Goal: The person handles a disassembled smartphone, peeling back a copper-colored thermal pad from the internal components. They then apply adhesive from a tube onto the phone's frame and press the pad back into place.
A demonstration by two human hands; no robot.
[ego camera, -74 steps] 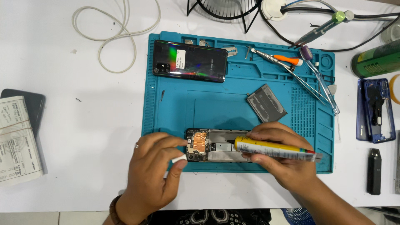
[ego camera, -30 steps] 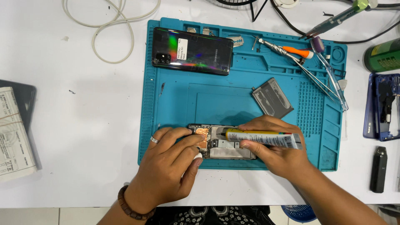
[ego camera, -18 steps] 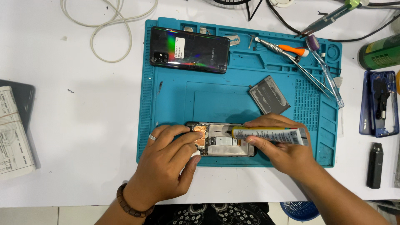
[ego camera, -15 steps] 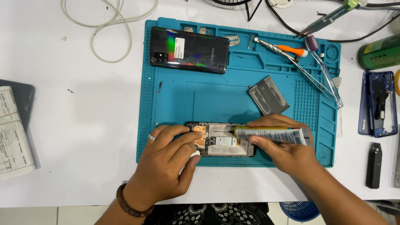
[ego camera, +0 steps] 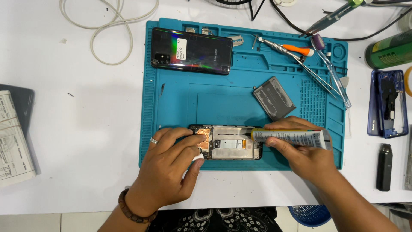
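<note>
An opened phone frame (ego camera: 227, 144) lies flat near the front of the teal work mat (ego camera: 180, 111), its inner metal plate and copper parts showing. My left hand (ego camera: 171, 165) presses on the frame's left end, fingers over its corner. My right hand (ego camera: 300, 150) grips a grey glue tube (ego camera: 292, 137) held sideways, its yellow-collared nozzle touching the frame's upper right part. A thin dark line of glue runs along the plate left of the nozzle.
A glossy black back cover (ego camera: 191, 50) lies at the mat's top left, a grey battery (ego camera: 273, 97) at its middle right. Screwdrivers and tweezers (ego camera: 300, 56) fill the mat's top right. White cable (ego camera: 107, 25), blue phone frame (ego camera: 388, 103), green can (ego camera: 388, 49), black device (ego camera: 384, 166) surround it.
My right hand has slid the glue tube rightward along the frame, leaving a dark bead behind it. My left hand stays on the frame's left end.
</note>
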